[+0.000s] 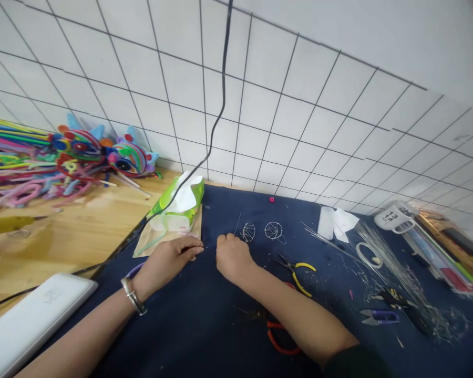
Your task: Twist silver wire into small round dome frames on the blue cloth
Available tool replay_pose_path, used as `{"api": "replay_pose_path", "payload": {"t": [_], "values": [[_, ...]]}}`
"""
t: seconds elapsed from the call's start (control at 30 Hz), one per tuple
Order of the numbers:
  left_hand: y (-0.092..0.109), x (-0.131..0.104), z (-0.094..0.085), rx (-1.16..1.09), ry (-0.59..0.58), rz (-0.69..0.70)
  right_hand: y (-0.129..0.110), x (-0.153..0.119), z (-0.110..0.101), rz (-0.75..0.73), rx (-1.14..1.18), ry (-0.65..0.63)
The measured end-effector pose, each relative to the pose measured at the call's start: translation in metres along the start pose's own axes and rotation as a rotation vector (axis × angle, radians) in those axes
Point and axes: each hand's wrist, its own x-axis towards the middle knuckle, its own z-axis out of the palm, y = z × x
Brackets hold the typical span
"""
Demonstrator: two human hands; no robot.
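Above the dark blue cloth [197,320], my left hand [176,257] is closed in a pinch. Whatever lies between its fingertips is too fine to make out. A short gap separates it from my right hand [233,257], which is curled into a fist. A thin wire [237,223] sticks up from the right fingers. Just beyond that fist sit two small round wire pieces [248,232], side by side on the cloth. Yellow-handled pliers [297,273] lie to the right of my right forearm, and a red-handled tool [278,341] is partly hidden beneath it.
Tissues in a green pack [181,205] stand behind my left hand. A white box-like device [39,320] is at left. To the right are loose wires [394,262], purple snips [380,316] and a mug [396,216]. A black cable [220,105] hangs before the tiled wall.
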Motion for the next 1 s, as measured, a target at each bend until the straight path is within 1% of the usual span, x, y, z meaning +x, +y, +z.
{"api": "replay_pose_path", "payload": {"t": [0.13,0.3,0.43,0.53,0.63,0.77,0.87,0.93,1.0], "values": [[0.002,0.0,0.0,-0.052,0.0,-0.023,0.004,-0.002,-0.003,0.033,-0.008,0.004],[0.002,-0.002,0.002,-0.037,0.004,-0.032,0.007,-0.003,0.0,0.115,-0.055,0.015],[0.003,-0.002,0.003,-0.035,-0.018,-0.042,-0.001,-0.007,0.003,0.085,-0.054,0.008],[0.003,-0.002,0.002,-0.012,-0.002,-0.045,-0.008,-0.013,0.001,0.024,-0.032,0.009],[0.001,-0.001,0.003,-0.037,0.041,-0.069,-0.009,-0.017,-0.002,0.002,0.064,-0.009],[0.0,0.001,0.005,-0.186,0.12,-0.125,0.005,-0.014,-0.005,0.024,0.203,-0.028],[0.003,0.002,0.008,-0.37,0.135,-0.152,0.017,-0.015,-0.004,0.004,0.283,-0.021],[0.007,0.001,0.011,-0.427,0.12,-0.165,0.021,-0.017,-0.004,-0.009,0.367,0.0],[0.01,0.0,0.014,-0.451,0.095,-0.154,0.02,-0.021,-0.005,-0.008,0.522,0.056]]}}
